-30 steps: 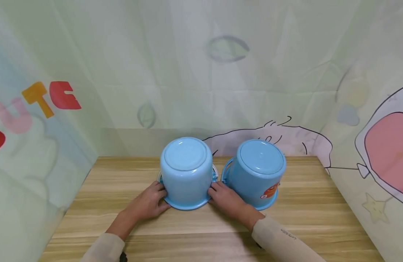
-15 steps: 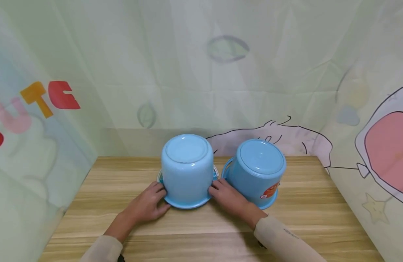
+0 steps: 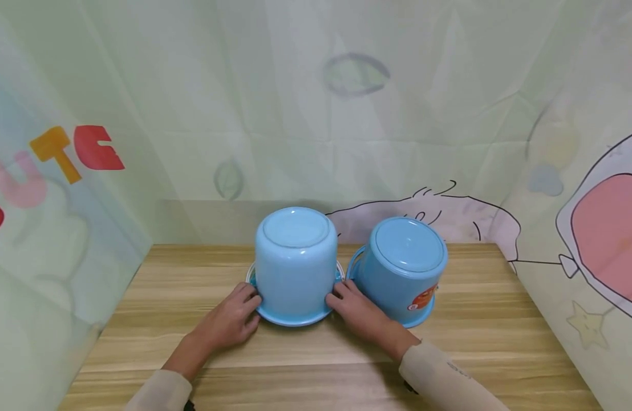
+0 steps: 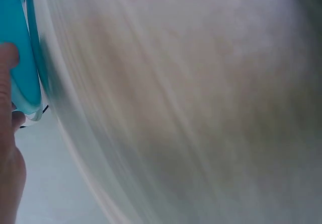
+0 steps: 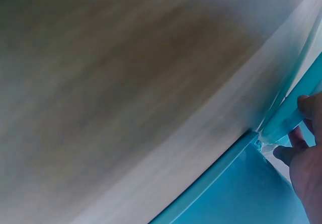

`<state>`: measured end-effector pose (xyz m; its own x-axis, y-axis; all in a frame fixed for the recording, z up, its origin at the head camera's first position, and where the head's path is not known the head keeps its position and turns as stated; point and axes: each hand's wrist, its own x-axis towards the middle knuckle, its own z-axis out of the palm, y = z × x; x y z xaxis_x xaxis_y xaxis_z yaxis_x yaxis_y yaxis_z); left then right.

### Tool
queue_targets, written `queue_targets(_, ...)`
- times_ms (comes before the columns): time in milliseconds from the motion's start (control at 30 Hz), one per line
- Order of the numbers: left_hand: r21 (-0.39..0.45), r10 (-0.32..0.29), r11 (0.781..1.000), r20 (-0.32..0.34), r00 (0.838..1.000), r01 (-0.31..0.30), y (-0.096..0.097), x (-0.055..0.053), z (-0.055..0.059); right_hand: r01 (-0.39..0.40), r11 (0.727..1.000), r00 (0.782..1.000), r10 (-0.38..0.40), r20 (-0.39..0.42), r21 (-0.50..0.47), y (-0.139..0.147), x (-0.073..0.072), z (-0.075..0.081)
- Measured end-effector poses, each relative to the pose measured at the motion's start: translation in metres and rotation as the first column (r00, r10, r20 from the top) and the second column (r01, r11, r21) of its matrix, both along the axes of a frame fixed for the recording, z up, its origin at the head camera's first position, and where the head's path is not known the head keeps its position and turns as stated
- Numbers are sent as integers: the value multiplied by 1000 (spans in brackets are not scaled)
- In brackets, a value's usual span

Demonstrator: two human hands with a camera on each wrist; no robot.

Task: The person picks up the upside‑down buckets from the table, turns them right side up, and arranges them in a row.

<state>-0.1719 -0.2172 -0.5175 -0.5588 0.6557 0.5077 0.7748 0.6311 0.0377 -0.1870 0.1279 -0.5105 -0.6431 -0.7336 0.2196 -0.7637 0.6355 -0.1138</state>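
A light blue bucket [image 3: 295, 274] stands upside down on the table in the head view, its round base facing up and its rim down. My left hand [image 3: 231, 317] grips its rim at the left; in the left wrist view a fingertip lies on the blue rim [image 4: 22, 78]. At the right side, my right hand [image 3: 359, 311] holds the same rim with bent fingers, also seen in the right wrist view. Part of the pale bail handle [image 3: 250, 274] shows behind the bucket.
A second upside-down blue bucket [image 3: 403, 279] with a red sticker [image 3: 424, 297] stands close to the right of the first, just behind my right forearm. The wood-grain table [image 3: 295, 371] meets a printed cloth backdrop [image 3: 275, 142] at the back and both sides.
The left bucket's base has tipped back, away from me, so the bucket stands straighter. My left thumb has drawn in from the front of the rim. The right bucket stays put.
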Motion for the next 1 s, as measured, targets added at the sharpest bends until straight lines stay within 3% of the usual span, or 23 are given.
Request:
queue_targets(700, 11, 7, 1000, -21, 1000, -7, 1, 5, 10, -43, 997, 985, 31, -172, -65, 7, 4, 14)
queue_targets(1000, 13, 75, 997, -90, 993, -74, 5, 11, 19, -81, 989, 972, 50, -230, -128, 11, 7, 22)
